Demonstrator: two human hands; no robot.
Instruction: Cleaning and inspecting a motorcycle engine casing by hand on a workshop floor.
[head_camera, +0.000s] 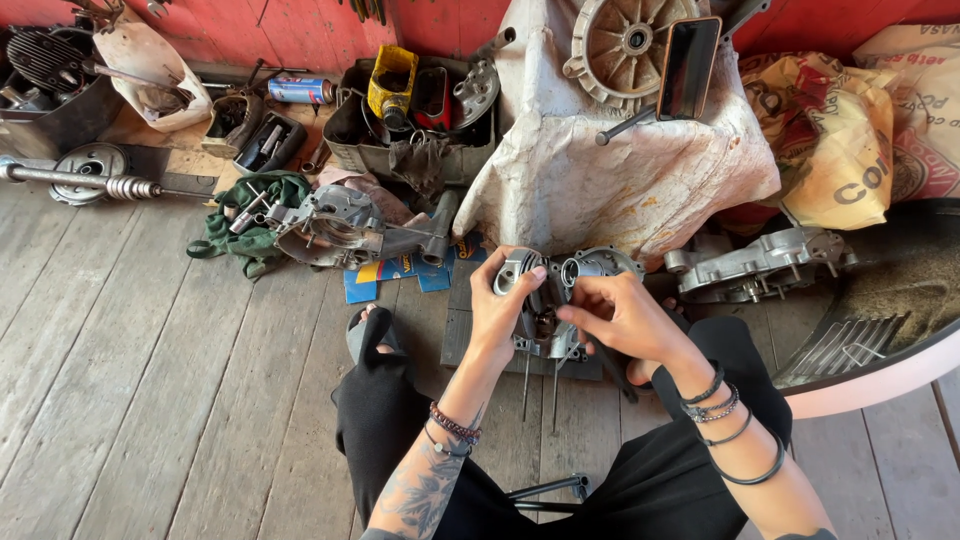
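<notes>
Grey wooden boards (130, 380) make the floor, and we sit on them with our knees up. Far to the left lies a long metal shaft (85, 182). Next to it sits a green rag (262, 225) with small tools on it. Just beside the rag lies a grey engine case (345, 228), and behind that stands a bin of parts (415, 110).

In the middle we hold a small metal engine case (555, 300) upright over a dark mat (462, 335). Our left hand (500, 305) wraps the left side of the small metal engine case, with the fingers curled on its rim. Our right hand (625, 315) touches the right side, with the fingertips pressed together in a pinch near the round hole. We cannot tell what the pinch holds.

Behind our hands a pale cloth (600, 170) covers a big lump with a round metal wheel hub (625, 45) and a phone (688, 65) on top. To the right lies another flat engine cover (765, 262), then yellow sacks (840, 140).
</notes>
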